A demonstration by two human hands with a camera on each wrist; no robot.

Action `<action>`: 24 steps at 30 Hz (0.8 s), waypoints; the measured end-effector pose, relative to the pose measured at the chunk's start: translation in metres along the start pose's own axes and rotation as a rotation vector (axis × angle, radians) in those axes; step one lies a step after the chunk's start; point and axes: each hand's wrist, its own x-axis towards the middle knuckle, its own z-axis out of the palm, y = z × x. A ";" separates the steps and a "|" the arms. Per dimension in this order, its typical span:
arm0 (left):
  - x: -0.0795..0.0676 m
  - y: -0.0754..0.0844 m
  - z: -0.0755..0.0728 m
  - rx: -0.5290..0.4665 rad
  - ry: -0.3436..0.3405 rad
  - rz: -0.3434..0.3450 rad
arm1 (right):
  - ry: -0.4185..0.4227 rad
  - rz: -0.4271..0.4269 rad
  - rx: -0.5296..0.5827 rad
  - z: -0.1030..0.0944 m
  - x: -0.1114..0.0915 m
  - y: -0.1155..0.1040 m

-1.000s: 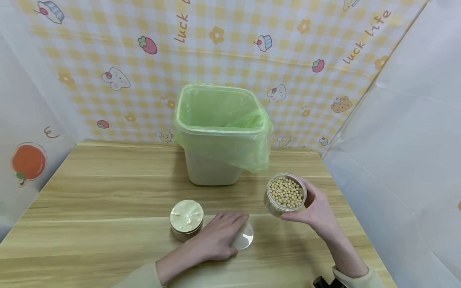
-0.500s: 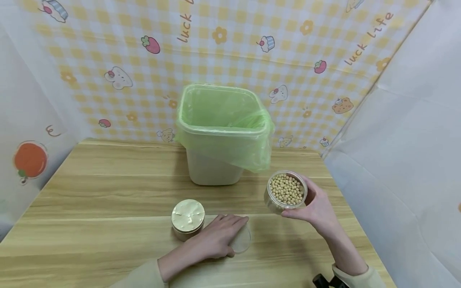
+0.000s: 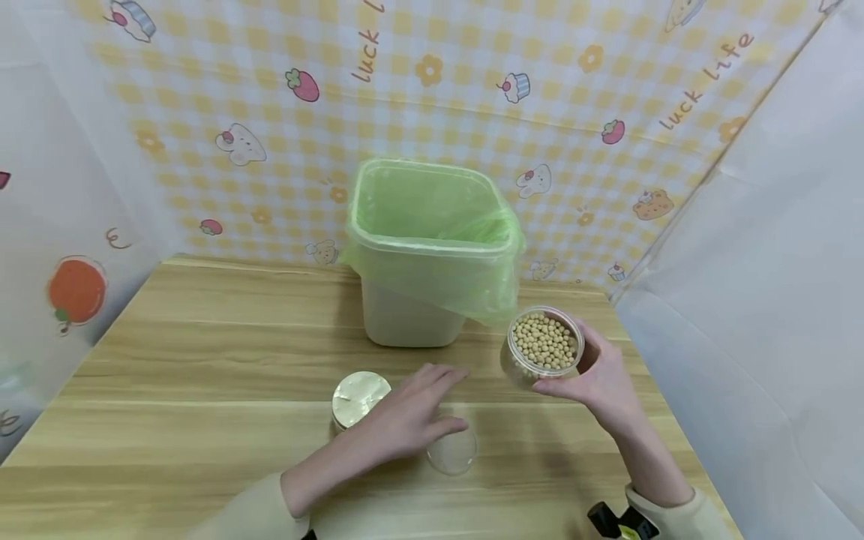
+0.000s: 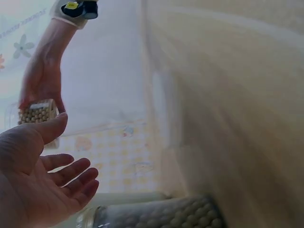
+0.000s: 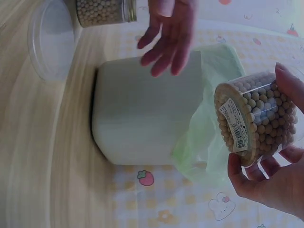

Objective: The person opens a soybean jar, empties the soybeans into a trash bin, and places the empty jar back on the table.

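My right hand (image 3: 604, 382) grips an uncovered clear plastic jar of pale soybeans (image 3: 544, 342) above the table, tilted slightly; a barcode label shows on its base in the right wrist view. My left hand (image 3: 418, 412) hangs over the table with fingers spread and relaxed, holding nothing. Below it lies a round clear lid (image 3: 454, 454) on the wood. Beside the left wrist stands a second jar (image 3: 358, 396) with a gold top, partly covered by the forearm; the left wrist view shows similar beans inside this second jar (image 4: 161, 216).
Behind the hands stands a pale bin (image 3: 413, 315) lined with a thin green bag (image 3: 466, 281) folded over its rim. A checked, printed cloth (image 3: 432, 112) backs the wooden table (image 3: 223, 345), and white sheets close off both sides.
My left hand has lifted off the clear lid and its fingers have spread, uncovering more of the lid. The right hand still holds the bean jar, slightly farther forward.
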 end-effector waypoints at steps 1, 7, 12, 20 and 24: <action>0.000 0.000 -0.005 -0.011 0.018 0.008 | 0.005 0.001 0.003 0.000 0.001 -0.002; -0.004 0.000 -0.029 -0.026 0.122 0.037 | 0.032 0.017 -0.003 0.001 0.008 -0.014; -0.008 -0.003 -0.046 -0.017 0.185 0.067 | 0.083 0.013 -0.015 0.002 0.014 -0.028; -0.006 -0.006 -0.080 0.001 0.328 0.124 | 0.159 0.001 -0.005 0.002 0.030 -0.052; -0.004 -0.008 -0.100 0.002 0.393 0.134 | 0.173 -0.006 0.011 0.002 0.041 -0.061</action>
